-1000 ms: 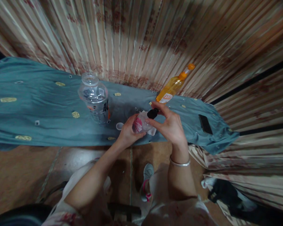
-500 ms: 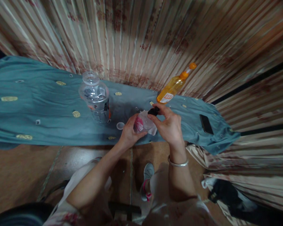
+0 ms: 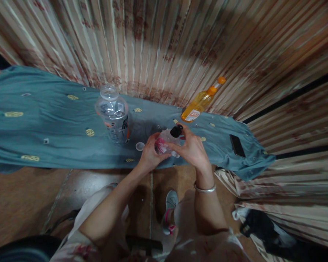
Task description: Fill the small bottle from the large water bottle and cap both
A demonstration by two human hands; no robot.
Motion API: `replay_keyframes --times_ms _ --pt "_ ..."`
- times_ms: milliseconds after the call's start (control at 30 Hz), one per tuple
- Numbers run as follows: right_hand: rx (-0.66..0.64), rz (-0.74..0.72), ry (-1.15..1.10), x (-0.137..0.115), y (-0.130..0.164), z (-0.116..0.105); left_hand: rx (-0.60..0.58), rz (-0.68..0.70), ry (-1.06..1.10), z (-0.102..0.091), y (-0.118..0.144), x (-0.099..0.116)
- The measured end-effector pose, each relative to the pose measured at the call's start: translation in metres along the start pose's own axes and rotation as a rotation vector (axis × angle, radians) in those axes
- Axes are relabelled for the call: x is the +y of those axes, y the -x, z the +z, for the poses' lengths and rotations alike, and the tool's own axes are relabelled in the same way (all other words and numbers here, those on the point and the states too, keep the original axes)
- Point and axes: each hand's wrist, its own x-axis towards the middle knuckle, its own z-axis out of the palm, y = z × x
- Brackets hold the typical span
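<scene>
A small translucent bottle [image 3: 166,137] with pink print and a black cap [image 3: 176,131] is held between both hands over the front part of the covered table. My left hand [image 3: 151,153] is wrapped round its left side. From the right, my right hand [image 3: 193,148] grips it too, thumb across the body and index finger beside the cap. Whether the cap is fully seated cannot be made out. Just left of my left hand lies a small clear round lid [image 3: 139,146]. Something pale, partly hidden, shows under the bottle.
A large clear open-necked bottle [image 3: 113,118] stands to the left. Behind my right hand is an orange pump bottle [image 3: 198,105] with a label. A black phone [image 3: 237,145] lies on the teal cloth [image 3: 51,109] at right. Pleated curtains [image 3: 153,47] hang behind.
My right hand has shifted from pinching the black cap to gripping the bottle's side. The cap now shows more fully on top of the bottle. The view has shifted slightly.
</scene>
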Motion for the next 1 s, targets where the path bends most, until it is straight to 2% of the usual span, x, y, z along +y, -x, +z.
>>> replay_keyframes --times_ms 167,333,467,567,733,900,1000 --pt "-0.084 0.098 0.217 -0.016 0.004 0.006 0.011 -0.012 0.01 -0.001 -0.001 0.005" --pt "-0.038 0.083 0.194 -0.021 0.005 0.007 0.065 0.006 0.004 -0.001 -0.005 0.009" --pt "-0.007 0.101 0.167 -0.016 0.003 -0.006 0.049 0.031 0.054 0.004 -0.008 0.01" --pt "0.02 0.132 0.143 -0.002 -0.002 -0.022 0.005 0.051 0.077 0.012 -0.008 0.008" --pt "0.102 0.114 0.122 0.037 -0.02 -0.044 -0.094 0.087 0.097 0.024 -0.005 0.008" --pt "0.159 0.154 0.164 0.078 -0.047 -0.057 -0.146 0.058 0.148 0.038 -0.009 0.005" --pt "0.175 0.143 0.175 0.101 -0.064 -0.062 -0.141 0.021 0.2 0.055 -0.022 0.001"
